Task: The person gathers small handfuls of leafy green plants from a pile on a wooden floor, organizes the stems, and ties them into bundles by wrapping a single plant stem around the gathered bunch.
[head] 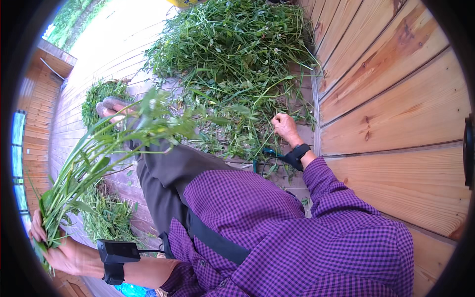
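Note:
My left hand [55, 241], at the lower left, grips a bunch of long green cut stems [85, 170] by one end. The leafy end fans out over my dark trousers and is slightly blurred. My right hand [285, 128] is low beside the plank wall, fingers curled, at the edge of loose stems [237, 130] strewn on the deck. Whether it pinches any of them is hidden. Beyond it rises a large heap of cut green plants [237, 41].
Smaller green bundles lie left, one by my foot [104, 92] and another [107, 215] nearer me. A plank wall [393, 96] stands close on the right. Teal-coloured objects [272, 151] lie near my right wrist. A yellow item [183, 3] shows at the top edge.

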Motion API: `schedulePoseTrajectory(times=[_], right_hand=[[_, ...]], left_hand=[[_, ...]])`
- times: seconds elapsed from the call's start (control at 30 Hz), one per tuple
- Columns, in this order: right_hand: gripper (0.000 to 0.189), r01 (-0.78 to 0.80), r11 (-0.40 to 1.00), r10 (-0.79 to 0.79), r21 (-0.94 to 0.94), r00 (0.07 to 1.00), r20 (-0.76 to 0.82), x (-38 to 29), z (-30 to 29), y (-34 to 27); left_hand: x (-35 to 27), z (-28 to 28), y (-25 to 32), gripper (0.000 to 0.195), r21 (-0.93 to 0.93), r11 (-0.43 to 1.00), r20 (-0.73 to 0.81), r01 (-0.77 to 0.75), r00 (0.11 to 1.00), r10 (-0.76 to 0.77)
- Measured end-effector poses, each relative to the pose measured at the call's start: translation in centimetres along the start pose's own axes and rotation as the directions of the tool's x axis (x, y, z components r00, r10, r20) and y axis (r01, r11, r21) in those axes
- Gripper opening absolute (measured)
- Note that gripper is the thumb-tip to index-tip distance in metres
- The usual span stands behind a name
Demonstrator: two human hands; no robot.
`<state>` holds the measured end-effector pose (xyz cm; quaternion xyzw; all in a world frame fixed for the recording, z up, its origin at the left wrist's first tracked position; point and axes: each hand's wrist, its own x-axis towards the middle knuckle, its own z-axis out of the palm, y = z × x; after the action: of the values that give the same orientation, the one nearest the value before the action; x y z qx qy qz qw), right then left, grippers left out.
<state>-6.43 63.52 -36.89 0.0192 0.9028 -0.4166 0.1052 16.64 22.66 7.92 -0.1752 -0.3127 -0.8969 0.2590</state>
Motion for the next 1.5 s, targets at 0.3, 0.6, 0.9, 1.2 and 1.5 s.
schedulePoseTrajectory(times=[0.3, 0.6, 0.9, 1.2, 1.5], right_hand=[[0.027, 0.101, 0.909, -0.153, 0.404, 0.983, 0.1, 2.1, 0.8, -3.7], [0.042, -0.252, 0.679, 0.081, 0.69, 0.959, 0.271, 3.7, 2.7, -6.8], [0.009, -0.033, 0.03, -0.388, 0.999, 0.921, 0.043, 2.5, -8.0, -14.3], [0.011, 0.251, 0.428, -0.514, 0.868, 0.858, 0.006, -5.3, -10.6, -22.9], [0.01, 0.777, 0.426, -0.862, 0.463, 0.504, -0.051, -9.5, -9.4, -24.7]], left_hand=[[1.2, -4.4, -0.3, 0.02, 0.451, 0.863, -0.02, -0.228, 0.964, 0.265], [2.1, -3.6, -6.8, 0.015, 0.53, 0.842, -0.108, -0.104, 0.976, 0.189], [2.3, -3.2, -13.4, 0.022, 0.629, 0.777, -0.24, -0.013, 0.948, 0.21], [0.9, -1.5, -19.7, 0.024, 0.668, 0.713, -0.314, 0.213, 0.949, 0.01], [0.3, -3.9, -20.7, 0.038, 0.532, 0.668, -0.503, 0.52, 0.829, -0.244]])
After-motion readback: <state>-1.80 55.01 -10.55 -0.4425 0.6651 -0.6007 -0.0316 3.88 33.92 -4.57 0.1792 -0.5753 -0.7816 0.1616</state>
